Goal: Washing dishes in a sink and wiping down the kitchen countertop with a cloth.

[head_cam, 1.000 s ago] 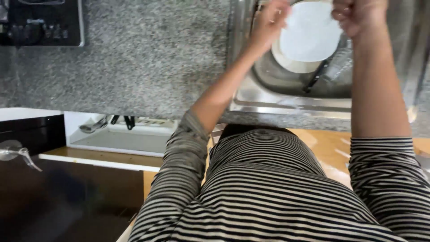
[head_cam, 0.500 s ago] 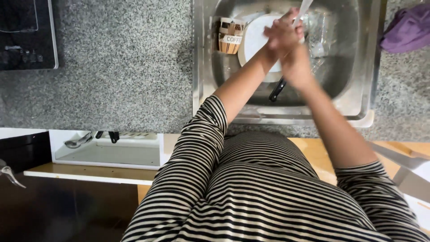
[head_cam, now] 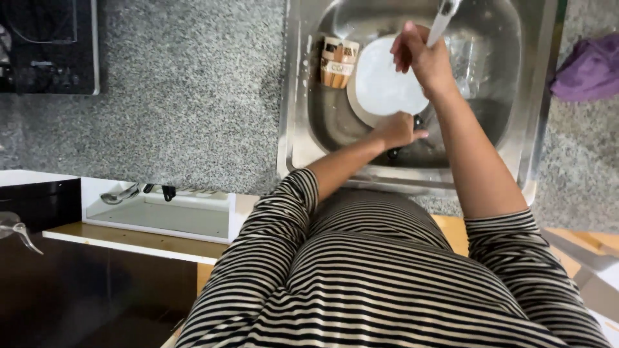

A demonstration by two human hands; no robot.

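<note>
Nearest us, our left hand [head_cam: 398,131] grips the white plate [head_cam: 385,87] by its near rim, at the plate's six o'clock. The plate stands in the steel sink [head_cam: 296,116]. Our right hand [head_cam: 419,57] is curled against the plate's two o'clock edge, under the tap [head_cam: 442,20]. A mug [head_cam: 338,62] lies touching the plate at nine o'clock. A purple cloth [head_cam: 588,67] sits at three o'clock, outside the sink.

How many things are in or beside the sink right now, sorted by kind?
White plates: 1, held by left hand and right hand
Patterned cups: 2
Dark-handled utensils: 1, mostly hidden
Purple cloths: 1, on the counter
Total: 5
</note>
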